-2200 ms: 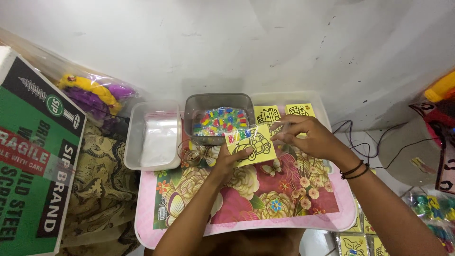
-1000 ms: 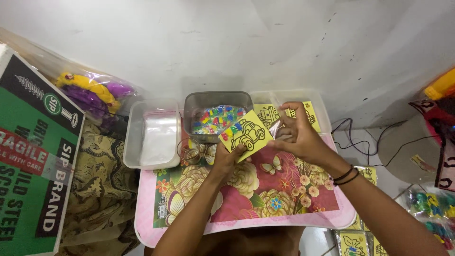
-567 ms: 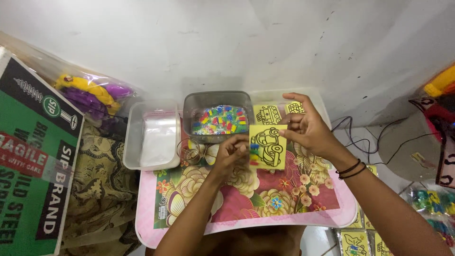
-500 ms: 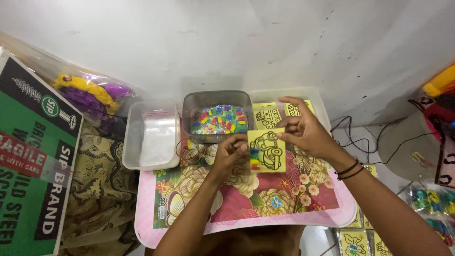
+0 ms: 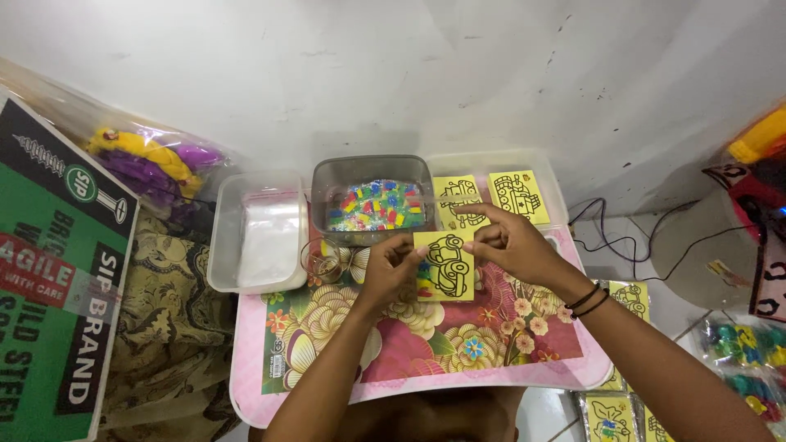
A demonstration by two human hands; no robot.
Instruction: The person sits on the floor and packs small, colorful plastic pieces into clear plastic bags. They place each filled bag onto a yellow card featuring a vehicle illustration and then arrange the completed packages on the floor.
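A pink floral table (image 5: pixel 458 360) fills the middle, with a green cardboard box (image 5: pixel 57 278) at its left. On it stand a clear tub of plastic bags (image 5: pixel 258 229) and a grey tub of coloured beads (image 5: pixel 372 200). Above the tabletop, the left hand (image 5: pixel 389 266) and right hand (image 5: pixel 508 245) pinch a yellow car picture card (image 5: pixel 444 266), fingers clamped on its 2 side edges.

card (image 5: pixel 446 266) left+top edges under fingers | cardboard box (image 5: pixel 49 278) cut by left edge | bagged toys (image 5: pixel 749 352) right, blurry, cut off | clear tub (image 5: pixel 372 172) pieces too small to tell
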